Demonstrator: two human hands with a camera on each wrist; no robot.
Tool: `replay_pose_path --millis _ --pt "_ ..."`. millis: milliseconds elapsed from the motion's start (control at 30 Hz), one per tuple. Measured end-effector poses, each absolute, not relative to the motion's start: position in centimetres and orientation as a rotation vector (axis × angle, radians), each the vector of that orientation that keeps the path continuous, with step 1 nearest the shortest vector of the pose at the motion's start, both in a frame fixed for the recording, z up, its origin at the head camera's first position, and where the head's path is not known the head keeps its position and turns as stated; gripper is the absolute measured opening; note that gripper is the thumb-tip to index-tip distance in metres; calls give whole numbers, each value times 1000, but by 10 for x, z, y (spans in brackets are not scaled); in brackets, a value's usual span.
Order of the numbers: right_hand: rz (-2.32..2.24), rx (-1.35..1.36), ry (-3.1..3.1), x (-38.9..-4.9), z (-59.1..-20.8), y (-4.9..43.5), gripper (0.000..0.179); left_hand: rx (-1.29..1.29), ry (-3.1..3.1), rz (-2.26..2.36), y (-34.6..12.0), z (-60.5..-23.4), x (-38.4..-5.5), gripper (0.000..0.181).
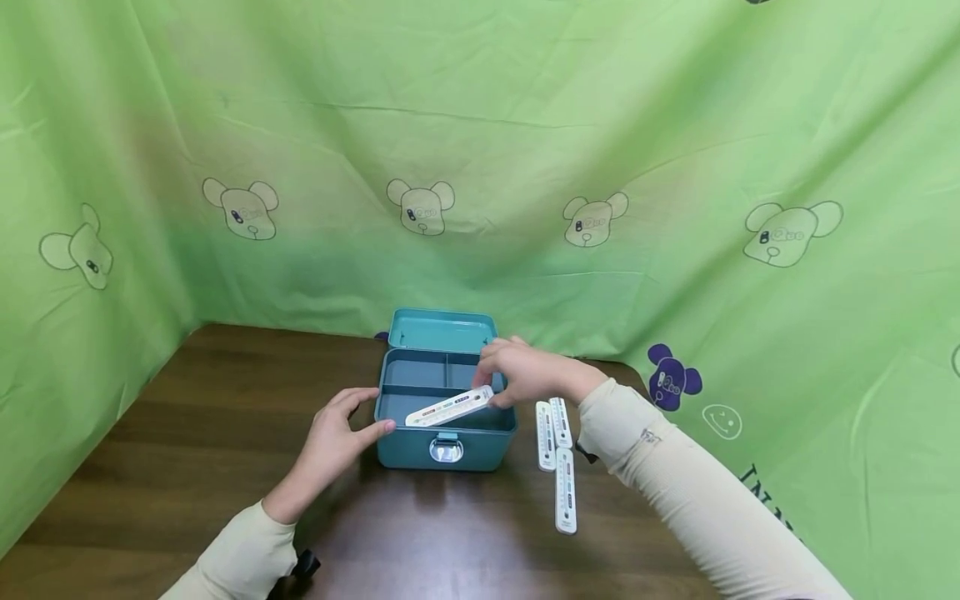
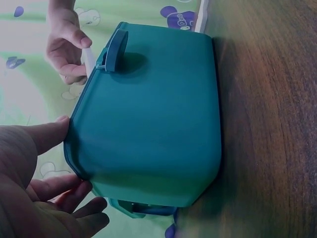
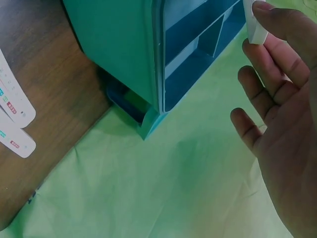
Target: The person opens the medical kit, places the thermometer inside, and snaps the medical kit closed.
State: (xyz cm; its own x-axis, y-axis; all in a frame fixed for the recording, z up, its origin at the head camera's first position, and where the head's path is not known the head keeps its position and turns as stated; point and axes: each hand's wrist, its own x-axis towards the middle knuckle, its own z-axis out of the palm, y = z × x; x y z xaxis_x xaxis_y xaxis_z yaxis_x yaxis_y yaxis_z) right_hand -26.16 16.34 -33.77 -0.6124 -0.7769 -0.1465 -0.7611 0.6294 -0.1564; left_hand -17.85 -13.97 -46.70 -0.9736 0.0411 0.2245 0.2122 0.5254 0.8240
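Observation:
A teal metal box (image 1: 446,450) with its lid (image 1: 442,330) tipped back stands on the table, dividers splitting its inside into compartments. My right hand (image 1: 525,371) pinches one end of a white thermometer strip (image 1: 450,407) between thumb and fingers, and the strip slants over the front compartment. In the right wrist view only the tip of that thermometer (image 3: 255,25) shows; the other fingers extend below it. My left hand (image 1: 333,437) is at the box's front left corner, thumb by the front rim and fingers by the left side. In the left wrist view its fingers (image 2: 52,186) are spread.
To the right of the box, three more white thermometers (image 1: 566,492) lie close together on the brown wooden table (image 1: 247,400). A silver latch (image 1: 446,450) sits on the box's front. Green printed cloth (image 1: 480,100) hangs behind and along both sides.

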Motion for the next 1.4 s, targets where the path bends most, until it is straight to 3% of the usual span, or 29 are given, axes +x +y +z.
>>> replay_pose_path --millis 1400 --pt "-247 -1361 2636 -265 -381 150 24 -215 -2563 -1459 -137 -468 -182 62"
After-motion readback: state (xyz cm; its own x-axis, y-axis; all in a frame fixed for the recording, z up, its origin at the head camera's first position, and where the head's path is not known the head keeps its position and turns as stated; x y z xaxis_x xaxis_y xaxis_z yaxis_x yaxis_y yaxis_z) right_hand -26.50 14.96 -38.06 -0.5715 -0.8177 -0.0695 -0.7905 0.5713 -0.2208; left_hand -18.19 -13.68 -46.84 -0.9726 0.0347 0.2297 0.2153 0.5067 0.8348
